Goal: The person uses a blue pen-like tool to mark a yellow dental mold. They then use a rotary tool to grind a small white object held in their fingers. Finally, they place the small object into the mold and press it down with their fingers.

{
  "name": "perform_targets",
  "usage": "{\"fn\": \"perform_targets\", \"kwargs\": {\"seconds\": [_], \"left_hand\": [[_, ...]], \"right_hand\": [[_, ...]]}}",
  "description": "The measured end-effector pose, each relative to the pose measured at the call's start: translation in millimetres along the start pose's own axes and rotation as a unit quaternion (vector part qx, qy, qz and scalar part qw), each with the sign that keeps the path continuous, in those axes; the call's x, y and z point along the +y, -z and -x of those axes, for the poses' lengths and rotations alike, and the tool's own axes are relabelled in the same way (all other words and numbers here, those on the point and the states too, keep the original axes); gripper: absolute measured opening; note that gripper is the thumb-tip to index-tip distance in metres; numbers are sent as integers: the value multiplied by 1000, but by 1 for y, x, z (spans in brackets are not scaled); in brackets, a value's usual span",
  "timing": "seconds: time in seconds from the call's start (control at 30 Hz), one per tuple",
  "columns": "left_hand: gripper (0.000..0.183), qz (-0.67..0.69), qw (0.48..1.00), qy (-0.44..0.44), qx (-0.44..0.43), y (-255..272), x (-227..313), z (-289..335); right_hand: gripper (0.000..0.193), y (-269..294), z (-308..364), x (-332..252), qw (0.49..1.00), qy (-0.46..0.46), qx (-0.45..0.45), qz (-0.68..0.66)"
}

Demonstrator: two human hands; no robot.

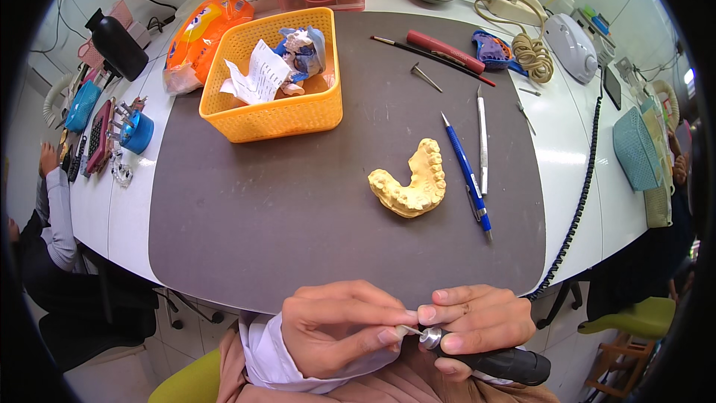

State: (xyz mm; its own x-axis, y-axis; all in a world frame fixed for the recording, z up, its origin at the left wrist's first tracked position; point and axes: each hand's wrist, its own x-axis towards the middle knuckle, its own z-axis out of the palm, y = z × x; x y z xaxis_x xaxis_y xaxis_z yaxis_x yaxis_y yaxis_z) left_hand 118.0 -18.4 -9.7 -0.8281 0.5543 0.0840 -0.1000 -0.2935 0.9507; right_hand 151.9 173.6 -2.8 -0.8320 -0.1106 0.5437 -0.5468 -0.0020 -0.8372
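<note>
Near the front edge of the table, my right hand [485, 321] wraps around a dark rotary handpiece [518, 366] with a silver collar. Between the thumb and fingers of my left hand [332, 325] is a small pale piece [403, 330], right at the handpiece's tip; its exact shape is partly hidden by my fingers. Both hands meet at that tip. Beyond them, a cream-coloured dental cast [419, 198] of a tooth arch lies on the grey mat [298, 209]. To its right are a blue mechanical pencil [466, 168] and a slim silver knife [482, 145].
A yellow basket [272, 121] holding crumpled paper stands at the back left, beside an orange bag [209, 33]. Brushes [440, 56] and a metal bur [426, 77] lie at the back right. A coiled black cord [585, 194] runs along the right side. Another person's sleeve [60, 216] shows far left.
</note>
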Motion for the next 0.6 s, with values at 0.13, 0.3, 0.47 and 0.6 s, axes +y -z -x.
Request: {"fn": "perform_targets", "kwargs": {"seconds": [0.13, 0.3, 0.47, 0.6], "left_hand": [[19, 3, 1000, 5, -2, 0, 2, 0], [19, 9, 1000, -2, 2, 0, 0, 0], [19, 9, 1000, -3, -2, 0, 0, 0], [19, 5, 1000, -7, -4, 1, -1, 0]], "right_hand": [[25, 3, 0, 2, 1000, 6, -28, -12], [25, 0, 0, -2, 1000, -9, -3, 7], [23, -2, 1, -2, 1000, -11, 7, 0], [24, 1, 1, 2, 1000, 3, -14, -11]]}}
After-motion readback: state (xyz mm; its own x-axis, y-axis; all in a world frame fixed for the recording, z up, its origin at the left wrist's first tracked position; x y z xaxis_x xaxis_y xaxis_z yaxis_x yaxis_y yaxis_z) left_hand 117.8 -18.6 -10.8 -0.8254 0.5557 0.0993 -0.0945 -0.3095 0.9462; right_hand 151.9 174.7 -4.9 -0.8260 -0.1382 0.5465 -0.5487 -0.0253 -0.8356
